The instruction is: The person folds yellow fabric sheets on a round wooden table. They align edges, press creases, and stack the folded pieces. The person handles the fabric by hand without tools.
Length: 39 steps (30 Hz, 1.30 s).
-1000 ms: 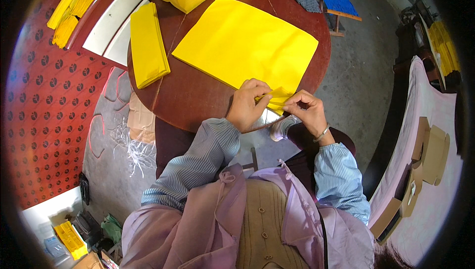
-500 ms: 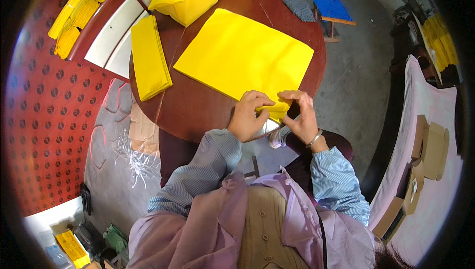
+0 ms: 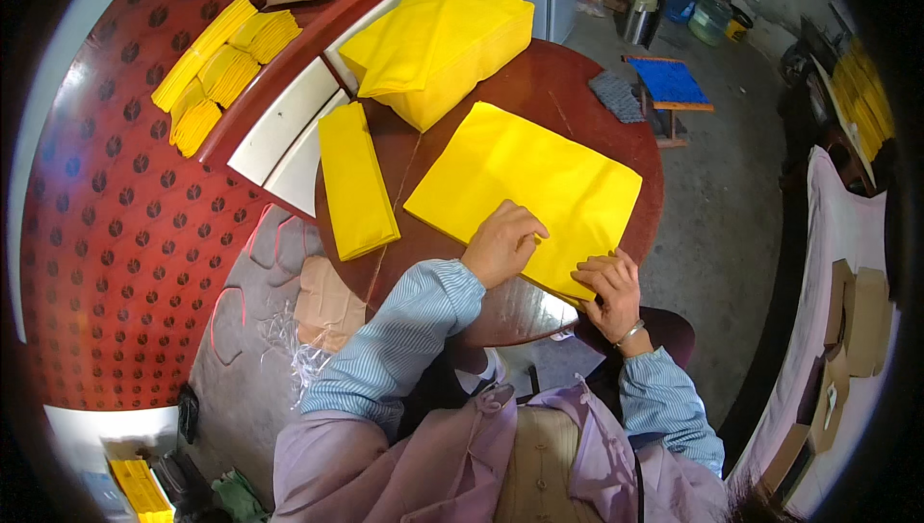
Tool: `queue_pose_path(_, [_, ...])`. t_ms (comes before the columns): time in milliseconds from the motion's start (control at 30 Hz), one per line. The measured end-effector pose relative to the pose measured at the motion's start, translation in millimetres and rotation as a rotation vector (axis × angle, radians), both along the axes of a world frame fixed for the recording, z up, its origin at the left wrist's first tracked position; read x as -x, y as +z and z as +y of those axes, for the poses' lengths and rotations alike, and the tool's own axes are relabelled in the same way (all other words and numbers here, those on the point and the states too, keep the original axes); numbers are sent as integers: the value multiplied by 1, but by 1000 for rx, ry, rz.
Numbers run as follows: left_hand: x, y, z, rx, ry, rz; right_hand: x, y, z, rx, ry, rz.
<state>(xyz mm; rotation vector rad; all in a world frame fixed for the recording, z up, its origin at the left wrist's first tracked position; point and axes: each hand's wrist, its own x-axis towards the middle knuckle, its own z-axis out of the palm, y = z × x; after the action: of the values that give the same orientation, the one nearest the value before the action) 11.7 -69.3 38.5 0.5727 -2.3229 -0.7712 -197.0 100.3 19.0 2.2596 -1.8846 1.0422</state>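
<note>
A flat stack of yellow cloth-like sheets [image 3: 539, 186] lies aslant on the round dark red table [image 3: 500, 316]. My left hand [image 3: 502, 246] rests at the stack's near edge, its fingers loosely curled, with nothing visible in them. At the near right corner my right hand [image 3: 613, 292] is closed on the sheets, fingers on top and thumb at the edge. How many layers it holds is hidden. Left of the stack lies a narrow folded yellow bundle [image 3: 356, 181]. Behind both stands a thick yellow pile [image 3: 452, 51].
Folded yellow bundles [image 3: 226, 66] lie on the red patterned surface at the left, beside white drawers [image 3: 289, 124]. A grey textured pad [image 3: 616, 97] sits at the table's far right edge. Beyond stands a blue-topped stool [image 3: 671, 82]. Cardboard boxes [image 3: 871, 321] lie at the right.
The view has tilted up, so the table sits lower in it. My hands have moved apart, the left one away from the corner; the raised corner now lies flatter under my right hand.
</note>
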Motion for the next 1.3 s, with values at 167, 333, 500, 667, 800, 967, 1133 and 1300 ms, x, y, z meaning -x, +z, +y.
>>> queue_pose_path(167, [38,-18,25,32,-226,-70,3,-5,4,-15,-27,13])
queue_pose_path(333, [15,-25,-25,86,-167,-150,6,-6,8,-10,-29,-29])
queue_pose_path(500, [-29,-18,-35,-72,-153,-191,27,-7,23,-38,-16,-19])
queue_pose_path(667, [-39,-6,-21,-177,-251,-276,56,-3,45,-123,-16,-74])
queue_pose_path(800, [-76,5,-63,-199,-181,-320,58,0,48,-188,-53,-140])
queue_pose_path(967, [-104,-3,-100,-351,-162,-451,71,11,37,-286,-138,-233])
queue_pose_path(1133, [-112,-24,-119,-848,-36,-225,88,11,12,-497,-284,-602])
queue_pose_path(1300, [-118,-25,-111,-909,95,-141,89,3,-6,-513,-341,-864])
